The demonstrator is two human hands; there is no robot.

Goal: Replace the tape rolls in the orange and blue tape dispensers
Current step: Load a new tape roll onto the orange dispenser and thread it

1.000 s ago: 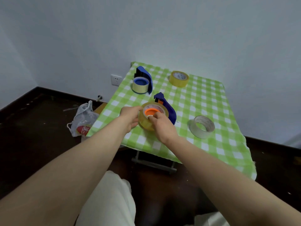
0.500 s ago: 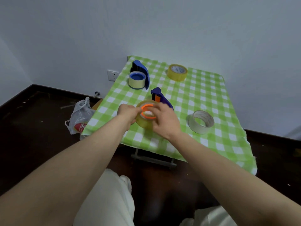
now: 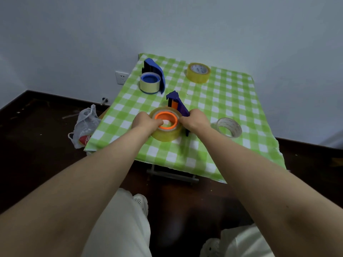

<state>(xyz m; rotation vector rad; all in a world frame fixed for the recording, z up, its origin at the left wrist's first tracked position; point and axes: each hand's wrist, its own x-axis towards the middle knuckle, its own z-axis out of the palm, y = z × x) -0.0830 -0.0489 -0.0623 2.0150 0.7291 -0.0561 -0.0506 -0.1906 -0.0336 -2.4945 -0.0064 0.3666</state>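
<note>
The orange-cored dispenser (image 3: 178, 105) with its dark blue handle lies on the green checked tablecloth (image 3: 222, 101). A yellowish clear tape roll (image 3: 168, 133) sits around its orange hub (image 3: 166, 118). My left hand (image 3: 146, 122) grips the roll's left side, thumb over the hub's rim. On the right, my right hand (image 3: 194, 121) holds the roll and the handle. The blue dispenser (image 3: 155, 75) stands at the back left with a pale roll (image 3: 150, 84) on its blue hub.
A full yellow tape roll (image 3: 198, 72) lies at the back centre. A nearly used clear roll (image 3: 229, 127) lies right of my right hand. A plastic bag (image 3: 84, 125) sits on the dark floor left of the table, below a wall socket (image 3: 121, 77).
My right hand has shifted from the hub's top to the roll's right side by the handle. The left thumb now rests on the hub's rim. The roll sits lower around the hub.
</note>
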